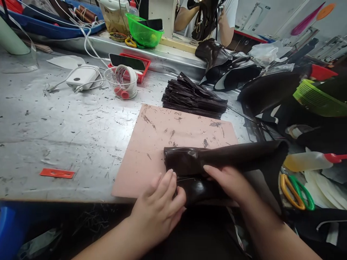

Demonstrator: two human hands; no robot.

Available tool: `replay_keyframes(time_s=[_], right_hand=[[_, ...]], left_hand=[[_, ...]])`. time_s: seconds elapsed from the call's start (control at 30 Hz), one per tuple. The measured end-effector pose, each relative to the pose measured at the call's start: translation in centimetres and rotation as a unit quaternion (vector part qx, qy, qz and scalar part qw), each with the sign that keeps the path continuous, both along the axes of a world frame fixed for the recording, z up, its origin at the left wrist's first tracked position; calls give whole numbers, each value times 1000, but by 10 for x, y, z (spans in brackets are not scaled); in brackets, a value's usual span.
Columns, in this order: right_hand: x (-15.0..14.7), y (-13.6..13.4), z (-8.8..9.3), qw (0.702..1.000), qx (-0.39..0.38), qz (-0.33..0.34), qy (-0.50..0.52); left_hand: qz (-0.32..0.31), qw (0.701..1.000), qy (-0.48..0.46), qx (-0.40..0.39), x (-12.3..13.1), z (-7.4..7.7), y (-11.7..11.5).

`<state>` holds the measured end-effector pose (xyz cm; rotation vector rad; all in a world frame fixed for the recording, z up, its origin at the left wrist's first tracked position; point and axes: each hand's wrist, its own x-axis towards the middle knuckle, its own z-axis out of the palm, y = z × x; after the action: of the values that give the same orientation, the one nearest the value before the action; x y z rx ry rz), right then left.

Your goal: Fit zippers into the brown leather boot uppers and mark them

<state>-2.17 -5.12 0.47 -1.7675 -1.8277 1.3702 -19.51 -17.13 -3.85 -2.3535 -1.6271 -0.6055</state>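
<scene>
An orange strip (57, 173) lay left of the fingers (164, 186), a bright green basket (142, 34) beyond them, scissors (297, 195) to their right.

The piece (233, 155) looks glossy and leather-like, the mat (162, 139) matt and scuffed, the desk (73, 133) metallic, the bowl (143, 38) shiny plastic.

Most fingers of the bare right hand (231, 182) are hidden, leaving its grip on the glossy dark-brown leather piece (180, 160) unclear; whether the bare left hand (158, 207) pinches anything cannot be told. Picture edges cut off both forearms, the blue plastic tray (51, 33) and a white-sleeved co-worker (230, 16). Pale background machines (332, 48) blur.
</scene>
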Motion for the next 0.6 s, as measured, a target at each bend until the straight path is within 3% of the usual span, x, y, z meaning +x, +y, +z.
replay_keyframes(time_s=[0.23,0.37,0.6], right_hand=[[6,5,-3,993,-97,-49,-42],[4,7,3,992,-111,-58,2],[-1,6,5,992,-81,-30,-91]], left_hand=[[-28,998,28,-40,-5,8,7],[-40,998,41,-33,-2,10,10],[-54,990,106,-75,7,16,19]])
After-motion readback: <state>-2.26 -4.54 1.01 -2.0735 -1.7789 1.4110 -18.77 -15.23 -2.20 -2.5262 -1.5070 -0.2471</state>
